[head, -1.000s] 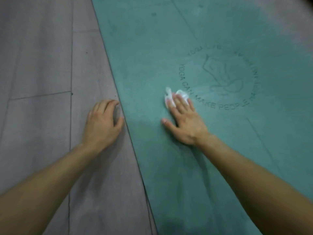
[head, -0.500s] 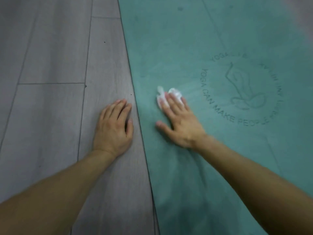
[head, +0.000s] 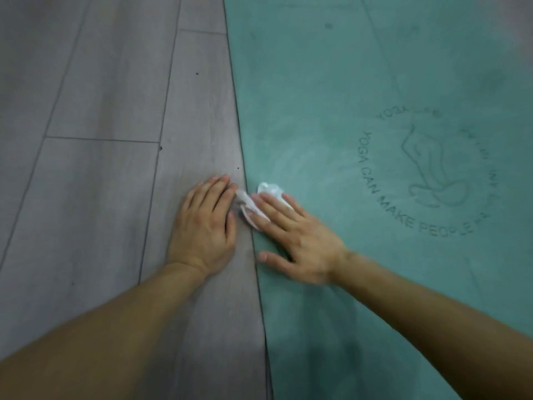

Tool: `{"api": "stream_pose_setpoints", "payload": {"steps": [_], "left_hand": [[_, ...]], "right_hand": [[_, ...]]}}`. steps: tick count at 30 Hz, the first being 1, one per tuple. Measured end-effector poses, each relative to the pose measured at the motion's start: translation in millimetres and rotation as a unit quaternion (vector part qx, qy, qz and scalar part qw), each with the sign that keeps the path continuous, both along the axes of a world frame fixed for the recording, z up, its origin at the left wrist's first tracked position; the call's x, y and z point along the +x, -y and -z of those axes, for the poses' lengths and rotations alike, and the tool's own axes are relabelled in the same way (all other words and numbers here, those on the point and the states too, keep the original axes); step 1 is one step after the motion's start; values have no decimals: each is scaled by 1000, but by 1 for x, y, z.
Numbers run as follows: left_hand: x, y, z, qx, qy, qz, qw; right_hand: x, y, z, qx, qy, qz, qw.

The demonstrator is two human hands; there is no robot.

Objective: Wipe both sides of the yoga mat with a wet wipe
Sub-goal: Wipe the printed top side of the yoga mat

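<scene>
The teal yoga mat (head: 331, 111) lies flat on a grey wood-plank floor (head: 101, 96), filling the right part of the view. Its left edge runs as a dark diagonal line from the top centre down to the bottom centre.

The right hand (head: 291, 235) lies palm-down on the mat, just inside that left edge. Its fingers are straight and slightly spread, and they press a crumpled white wet wipe (head: 259, 203) flat against the mat surface. The thumb is held out to the side, with its tip at the mat edge. The wipe shows ahead of and beside the fingertips, and one end of it reaches across the mat edge onto the floor.

The left hand (head: 204, 226) rests palm-down on the floor, directly beside the mat edge. Its fingers are straight and close together, holding nothing. The wipe's overhanging end touches, or very nearly touches, the fingers of this hand — contact cannot be confirmed. Both bare forearms enter from the bottom of the view.

A circular printed logo (head: 432, 171) sits on the mat to the right of the right hand, well apart from it. It shows a line-drawn figure ringed by text; the legible part reads "YOGA CAN MAKE PEOPLE". Pale, faint streaks mark the mat surface ahead of the wipe.
</scene>
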State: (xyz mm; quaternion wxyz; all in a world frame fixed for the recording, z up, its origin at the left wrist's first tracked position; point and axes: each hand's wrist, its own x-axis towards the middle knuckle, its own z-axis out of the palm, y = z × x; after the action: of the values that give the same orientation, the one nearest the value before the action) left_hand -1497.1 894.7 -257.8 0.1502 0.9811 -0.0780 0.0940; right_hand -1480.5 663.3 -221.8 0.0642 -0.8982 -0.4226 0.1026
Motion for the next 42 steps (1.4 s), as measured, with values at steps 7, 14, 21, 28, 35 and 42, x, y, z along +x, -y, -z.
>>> {"api": "stream_pose_setpoints", "payload": {"steps": [7,14,21,28,35,42], "left_hand": [[0,-2,4,7,-15,-1,1000],[0,-2,3,10,-25,0,1000],[1,-2,4,-3,-13,3,1000],[5,-4,5,-8,-16,10,1000],[2,-5,2,1,-53,2,999],[-13,0,-30,-7,-77,-24,997]], "right_hand": [[140,-52,5,-3,-12,208,978],[-7,-23,3,38,21,100,994],[81,-50,7,-14,15,169,985],[-67,-30,5,40,3,147,988],[-182,13,-6,-2,-43,102,994],[-37,-39,9,20,-44,306,951]]}}
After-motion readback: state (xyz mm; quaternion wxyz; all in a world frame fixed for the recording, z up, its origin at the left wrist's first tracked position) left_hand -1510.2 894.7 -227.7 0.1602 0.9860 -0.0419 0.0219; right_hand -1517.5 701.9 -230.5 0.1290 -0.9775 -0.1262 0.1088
